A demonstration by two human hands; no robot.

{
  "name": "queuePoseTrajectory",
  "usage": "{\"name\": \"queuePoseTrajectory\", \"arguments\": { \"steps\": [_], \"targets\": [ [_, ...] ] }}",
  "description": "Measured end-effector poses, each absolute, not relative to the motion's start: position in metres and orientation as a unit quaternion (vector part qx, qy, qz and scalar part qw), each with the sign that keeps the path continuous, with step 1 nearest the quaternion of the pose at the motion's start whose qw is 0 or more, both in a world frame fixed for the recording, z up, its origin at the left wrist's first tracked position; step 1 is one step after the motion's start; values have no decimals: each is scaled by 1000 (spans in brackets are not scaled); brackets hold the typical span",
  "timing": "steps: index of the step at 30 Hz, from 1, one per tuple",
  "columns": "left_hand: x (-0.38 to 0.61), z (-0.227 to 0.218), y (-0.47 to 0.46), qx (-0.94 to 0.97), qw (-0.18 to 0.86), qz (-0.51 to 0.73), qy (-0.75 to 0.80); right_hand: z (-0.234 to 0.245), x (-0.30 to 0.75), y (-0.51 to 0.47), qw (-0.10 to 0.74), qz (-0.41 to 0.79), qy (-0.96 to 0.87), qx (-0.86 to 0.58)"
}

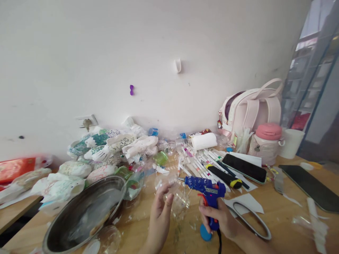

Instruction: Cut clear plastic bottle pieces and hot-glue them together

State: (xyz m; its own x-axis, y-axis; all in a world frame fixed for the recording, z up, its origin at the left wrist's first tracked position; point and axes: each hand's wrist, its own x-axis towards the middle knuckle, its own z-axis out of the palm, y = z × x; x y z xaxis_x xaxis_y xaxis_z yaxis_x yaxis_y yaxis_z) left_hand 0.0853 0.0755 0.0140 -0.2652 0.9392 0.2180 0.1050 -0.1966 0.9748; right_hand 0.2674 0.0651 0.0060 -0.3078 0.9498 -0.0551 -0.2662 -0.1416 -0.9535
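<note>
My right hand (215, 215) is wrapped around the grip of a blue glue gun (205, 186), a finger near its red trigger. The nozzle points left, and a thin pale strand hangs below it. My left hand (161, 215) is raised just left of the nozzle, with thumb and fingers apart. Around its fingertips and to its right is crumpled clear plastic (181, 204); whether the fingers touch it I cannot tell. A blue bottle cap (206, 233) lies under the glue gun's handle, beside the black cord (219, 241).
An oval metal tray (51, 227) stands at left, before a heap of drawn-on white wrapped shapes (120, 144). Marker pens (197, 165), a black-yellow cutter (222, 176), a phone (245, 168) and scissors (254, 222) lie at right. Behind stand a pink backpack (251, 113) and jar (266, 146).
</note>
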Motion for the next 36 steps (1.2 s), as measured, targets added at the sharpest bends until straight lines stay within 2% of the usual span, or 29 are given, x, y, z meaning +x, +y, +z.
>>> {"name": "queuePoseTrajectory", "arguments": {
  "steps": [13, 36],
  "targets": [
    [85, 9, 75, 519, 333, 590, 521, 6, 267, 66, 474, 657, -463, -360],
    [85, 12, 80, 446, 406, 636, 482, 3, 267, 65, 435, 675, -468, -370]
  ]
}}
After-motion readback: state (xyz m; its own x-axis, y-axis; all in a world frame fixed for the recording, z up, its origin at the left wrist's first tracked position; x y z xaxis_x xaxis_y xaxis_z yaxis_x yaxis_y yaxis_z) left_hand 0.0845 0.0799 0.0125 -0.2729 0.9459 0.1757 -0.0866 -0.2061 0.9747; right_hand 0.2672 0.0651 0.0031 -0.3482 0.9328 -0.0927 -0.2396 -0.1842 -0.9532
